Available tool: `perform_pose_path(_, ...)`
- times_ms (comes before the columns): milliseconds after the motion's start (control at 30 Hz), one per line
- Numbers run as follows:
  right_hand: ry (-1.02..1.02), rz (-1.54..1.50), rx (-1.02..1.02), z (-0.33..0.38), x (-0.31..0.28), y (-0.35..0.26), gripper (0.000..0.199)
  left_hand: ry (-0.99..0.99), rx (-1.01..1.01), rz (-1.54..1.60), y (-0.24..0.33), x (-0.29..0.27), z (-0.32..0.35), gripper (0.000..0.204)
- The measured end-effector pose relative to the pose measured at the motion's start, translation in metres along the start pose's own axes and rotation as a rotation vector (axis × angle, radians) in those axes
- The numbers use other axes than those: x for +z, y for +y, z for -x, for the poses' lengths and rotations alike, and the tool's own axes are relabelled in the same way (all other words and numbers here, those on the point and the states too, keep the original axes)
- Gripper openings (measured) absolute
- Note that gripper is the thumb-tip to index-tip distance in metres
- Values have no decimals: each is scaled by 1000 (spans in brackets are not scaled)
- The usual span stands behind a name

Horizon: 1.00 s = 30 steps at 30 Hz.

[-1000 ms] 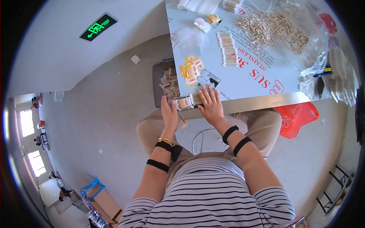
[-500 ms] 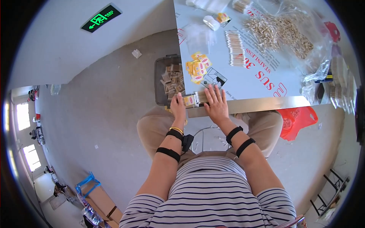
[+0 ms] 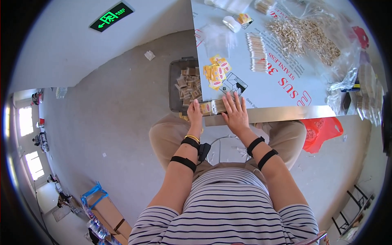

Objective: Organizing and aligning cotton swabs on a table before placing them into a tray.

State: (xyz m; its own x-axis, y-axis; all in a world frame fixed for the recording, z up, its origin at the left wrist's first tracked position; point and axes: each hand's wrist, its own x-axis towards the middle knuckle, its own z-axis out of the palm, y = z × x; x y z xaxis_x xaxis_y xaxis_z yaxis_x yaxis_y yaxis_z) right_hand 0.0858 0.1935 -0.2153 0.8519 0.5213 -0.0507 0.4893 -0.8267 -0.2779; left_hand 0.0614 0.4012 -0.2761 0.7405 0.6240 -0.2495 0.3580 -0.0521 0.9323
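The left hand [image 3: 195, 114], fingers bunched, touches a row of thin wooden sticks [image 3: 219, 106] with a yellow-and-white paper card [image 3: 205, 108] at the silvery metal table [image 3: 286, 113] corner; I cannot tell whether it pinches. The right hand [image 3: 237, 116], fingers slightly spread, lies over the row's right end. Beyond lie small yellow packets [image 3: 217, 72]

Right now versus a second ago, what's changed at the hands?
Left hand: flat and open before, now bent, its fingers swung rightward against the left end of the swab packet; grip unclear. Right hand stays flat over the packet's other end. Yellow cards and swab row: unchanged.
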Motion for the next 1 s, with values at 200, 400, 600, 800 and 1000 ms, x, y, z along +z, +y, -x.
perform_pose_path(200,14,-27,-4,-4,6,-16,75,55,49,-5,2,-2,0,52)
perform_pose_path(400,17,8,13,-7,8,-32,73,91,135,-121,14,0,4,49)
perform_pose_path(600,24,-145,-9,-3,5,-22,80,105,162,-239,27,2,11,48)
perform_pose_path(800,-35,-38,-14,8,-2,8,88,-48,-119,7,36,-17,11,47)
perform_pose_path(1000,-24,4,8,-4,5,-27,95,-85,261,-449,17,-36,0,46)
